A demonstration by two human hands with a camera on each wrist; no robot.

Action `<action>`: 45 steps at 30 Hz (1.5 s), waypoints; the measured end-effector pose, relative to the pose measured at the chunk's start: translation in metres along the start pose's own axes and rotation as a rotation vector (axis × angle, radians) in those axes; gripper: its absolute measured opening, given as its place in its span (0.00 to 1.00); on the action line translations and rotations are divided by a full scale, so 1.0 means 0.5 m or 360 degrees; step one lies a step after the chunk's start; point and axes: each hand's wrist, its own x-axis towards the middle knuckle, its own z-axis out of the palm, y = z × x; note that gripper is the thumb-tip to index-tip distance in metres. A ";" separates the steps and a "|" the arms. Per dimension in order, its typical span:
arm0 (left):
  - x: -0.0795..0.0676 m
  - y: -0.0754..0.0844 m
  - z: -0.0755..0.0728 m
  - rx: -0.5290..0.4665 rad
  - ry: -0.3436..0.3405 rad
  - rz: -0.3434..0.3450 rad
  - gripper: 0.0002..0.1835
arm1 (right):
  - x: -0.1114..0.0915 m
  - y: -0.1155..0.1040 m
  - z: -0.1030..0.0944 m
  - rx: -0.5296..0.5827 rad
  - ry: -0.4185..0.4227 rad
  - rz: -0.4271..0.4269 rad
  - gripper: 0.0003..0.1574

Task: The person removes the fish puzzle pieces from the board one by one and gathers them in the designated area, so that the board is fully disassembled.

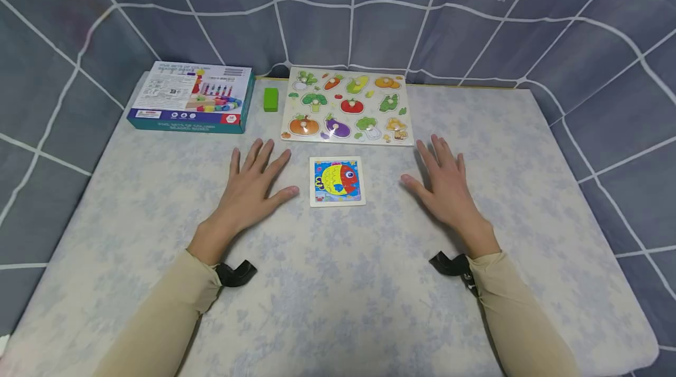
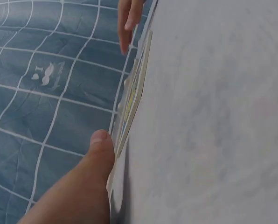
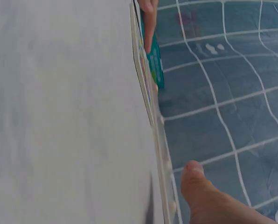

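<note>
The left hand (image 1: 248, 194) and the right hand (image 1: 446, 189) lie palm down on the patterned tablecloth (image 1: 338, 295), fingers straight and spread wide, thumbs turned inward; both are empty. Between them sits the fish jigsaw (image 1: 338, 181), nearer the left thumb yet touched by neither hand. Its place in the gap probably serves to keep it within reach of both, and its face is left uncovered.

Beyond the fingertips, the vegetable peg puzzle board (image 1: 371, 108) lies flat, its near right corner just beside the right fingertips. Past the left fingers lies the column beads box (image 1: 192, 98), printed side up, with a green block (image 1: 271, 100) between box and board. These three seem set back so the space between the hands stays free for the jigsaw. The wrist views show each thumb apart from the jigsaw, pinching nothing; the wide spread suggests rest rather than grasping.
</note>
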 end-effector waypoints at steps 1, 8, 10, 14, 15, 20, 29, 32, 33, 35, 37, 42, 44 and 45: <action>0.003 0.005 0.001 -0.0016 -0.0014 0.0010 0.47 | 0.001 -0.005 0.003 0.0010 -0.0003 -0.0015 0.52; 0.029 0.046 0.001 -0.0147 -0.0080 0.0106 0.46 | 0.018 -0.057 0.019 0.0100 0.0011 -0.0157 0.43; 0.034 0.055 0.002 -0.0150 -0.0109 0.0136 0.47 | 0.025 -0.079 0.025 0.0129 -0.0002 -0.0198 0.39; 0.043 0.067 0.009 -0.0160 -0.0144 0.0193 0.48 | 0.045 -0.129 0.038 0.0242 -0.0014 -0.0245 0.31; 0.046 0.069 0.011 -0.0162 -0.0146 0.0209 0.48 | 0.050 -0.140 0.042 0.0288 -0.0012 -0.0260 0.29; 0.051 0.074 0.027 -0.0141 -0.0125 0.0295 0.52 | 0.066 -0.177 0.067 0.0510 -0.0050 -0.0381 0.23; 0.046 0.068 0.040 -0.0066 -0.0085 0.0360 0.56 | 0.053 -0.176 0.098 0.0537 -0.0030 -0.0494 0.23; 0.042 0.066 0.040 -0.0063 -0.0079 0.0362 0.55 | 0.052 -0.176 0.103 0.0550 -0.0032 -0.0501 0.20; 0.041 0.065 0.040 -0.0062 -0.0075 0.0362 0.55 | 0.051 -0.177 0.103 0.0552 -0.0040 -0.0498 0.19; 0.039 0.063 0.039 -0.0058 -0.0070 0.0363 0.55 | 0.051 -0.180 0.104 0.0544 -0.0064 -0.0490 0.19; 0.037 0.062 0.038 -0.0057 -0.0067 0.0361 0.55 | 0.051 -0.184 0.103 0.0530 -0.0096 -0.0477 0.19; 0.034 0.059 0.035 -0.0055 -0.0057 0.0353 0.54 | 0.053 -0.196 0.099 0.0482 -0.0177 -0.0444 0.19; 0.032 0.057 0.035 -0.0057 -0.0052 0.0350 0.54 | 0.055 -0.199 0.100 0.0468 -0.0205 -0.0432 0.19; 0.032 0.057 0.036 -0.0057 -0.0051 0.0349 0.54 | 0.056 -0.200 0.100 0.0463 -0.0216 -0.0428 0.19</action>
